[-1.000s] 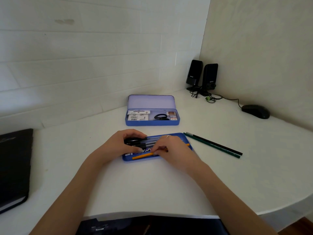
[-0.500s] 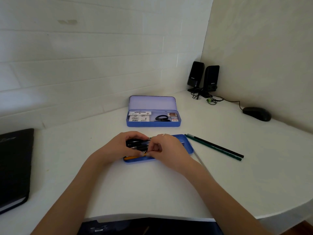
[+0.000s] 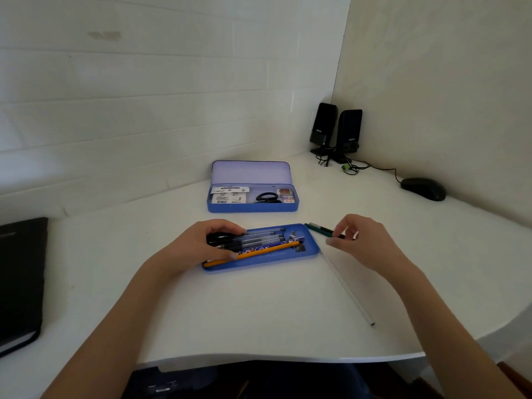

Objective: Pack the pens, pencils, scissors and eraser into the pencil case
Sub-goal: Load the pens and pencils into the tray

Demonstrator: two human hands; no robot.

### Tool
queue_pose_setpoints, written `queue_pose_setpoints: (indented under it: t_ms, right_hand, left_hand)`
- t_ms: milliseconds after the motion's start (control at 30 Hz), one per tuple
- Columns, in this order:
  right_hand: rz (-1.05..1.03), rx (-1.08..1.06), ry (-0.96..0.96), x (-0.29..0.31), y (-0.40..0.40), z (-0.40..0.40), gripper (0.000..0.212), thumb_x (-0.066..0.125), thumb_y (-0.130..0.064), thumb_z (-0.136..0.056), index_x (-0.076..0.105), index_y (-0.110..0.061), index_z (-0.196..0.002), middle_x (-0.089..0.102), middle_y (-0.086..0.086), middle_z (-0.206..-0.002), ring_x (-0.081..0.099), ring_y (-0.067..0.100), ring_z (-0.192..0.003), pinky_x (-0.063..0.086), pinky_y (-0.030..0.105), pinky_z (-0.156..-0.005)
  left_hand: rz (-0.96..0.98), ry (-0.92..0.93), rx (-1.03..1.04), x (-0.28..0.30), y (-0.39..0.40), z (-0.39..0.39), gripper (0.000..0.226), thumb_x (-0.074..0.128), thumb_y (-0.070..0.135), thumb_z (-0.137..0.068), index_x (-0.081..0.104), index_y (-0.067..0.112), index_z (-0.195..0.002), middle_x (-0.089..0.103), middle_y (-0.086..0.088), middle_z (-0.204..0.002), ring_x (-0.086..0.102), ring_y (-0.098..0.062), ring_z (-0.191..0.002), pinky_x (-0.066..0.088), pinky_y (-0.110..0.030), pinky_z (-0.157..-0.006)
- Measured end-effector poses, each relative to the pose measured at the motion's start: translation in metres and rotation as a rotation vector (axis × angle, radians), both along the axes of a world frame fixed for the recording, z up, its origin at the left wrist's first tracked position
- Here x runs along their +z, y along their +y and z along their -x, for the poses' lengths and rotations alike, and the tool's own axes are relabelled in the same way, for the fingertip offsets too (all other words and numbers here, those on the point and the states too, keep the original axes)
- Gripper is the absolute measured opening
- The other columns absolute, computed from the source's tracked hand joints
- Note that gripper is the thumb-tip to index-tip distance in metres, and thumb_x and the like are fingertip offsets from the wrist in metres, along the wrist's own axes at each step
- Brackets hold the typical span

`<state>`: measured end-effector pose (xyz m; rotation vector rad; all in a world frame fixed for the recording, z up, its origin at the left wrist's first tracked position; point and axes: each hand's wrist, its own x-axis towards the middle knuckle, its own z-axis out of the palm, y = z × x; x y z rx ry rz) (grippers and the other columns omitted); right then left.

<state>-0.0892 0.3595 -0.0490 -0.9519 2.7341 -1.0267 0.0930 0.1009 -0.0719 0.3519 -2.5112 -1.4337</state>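
The open blue pencil case (image 3: 253,208) stands at the back of the desk, with black scissors (image 3: 267,197) and a small eraser box (image 3: 285,194) inside. In front of it lies its blue inner tray (image 3: 312,249), holding several pens (image 3: 259,240) and an orange pencil (image 3: 267,250). My left hand (image 3: 198,246) grips the pens' capped ends, thumb on the orange pencil. My right hand (image 3: 362,243) hovers just right of the tray, over two dark green pencils (image 3: 318,228), with thumb and fingers loosely curled and apart. A white pencil (image 3: 345,286) lies on the desk under my right wrist.
Two black speakers (image 3: 336,131) with cables stand in the back corner and a black mouse (image 3: 423,189) lies to their right. A black notebook (image 3: 20,283) sits at the left edge. The curved desk edge (image 3: 259,359) runs close to my body.
My right hand has left the tray and moved right to the green pencils. The pens and orange pencil it covered now show. My left hand stays on the pens.
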Motion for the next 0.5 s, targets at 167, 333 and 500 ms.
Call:
queue_pose_setpoints:
  t_ms: [167, 333, 500]
  right_hand:
    - [-0.026, -0.011, -0.015, -0.008, 0.011, -0.003, 0.020, 0.074, -0.035, -0.073, 0.062, -0.019, -0.077, 0.054, -0.003, -0.071, 0.047, 0.008, -0.063, 0.034, 0.022, -0.054]
    - [-0.013, -0.033, 0.001, -0.003, 0.021, 0.000, 0.013, 0.072, -0.032, -0.075, 0.066, -0.021, -0.075, 0.060, 0.000, -0.075, 0.050, 0.011, -0.064, 0.038, 0.023, -0.055]
    - [-0.178, 0.022, -0.098, -0.011, 0.014, -0.017, 0.027, 0.073, -0.045, -0.070, 0.061, -0.021, -0.077, 0.053, -0.007, -0.072, 0.049, 0.007, -0.064, 0.038, 0.024, -0.058]
  left_hand:
    - [-0.010, 0.011, -0.001, 0.000, 0.000, -0.002, 0.042, 0.082, 0.009, -0.068, 0.069, 0.028, -0.103, 0.067, 0.018, -0.108, 0.063, -0.001, -0.101, 0.045, -0.006, -0.083]
    - [-0.022, 0.020, 0.005, 0.000, 0.002, -0.003, 0.042, 0.082, 0.008, -0.068, 0.069, 0.026, -0.104, 0.068, 0.015, -0.108, 0.063, -0.002, -0.101, 0.046, -0.007, -0.083]
    - [-0.025, 0.025, -0.001, -0.001, 0.001, -0.003, 0.042, 0.081, 0.006, -0.068, 0.069, 0.024, -0.104, 0.068, 0.017, -0.108, 0.063, -0.002, -0.101, 0.045, -0.006, -0.082]
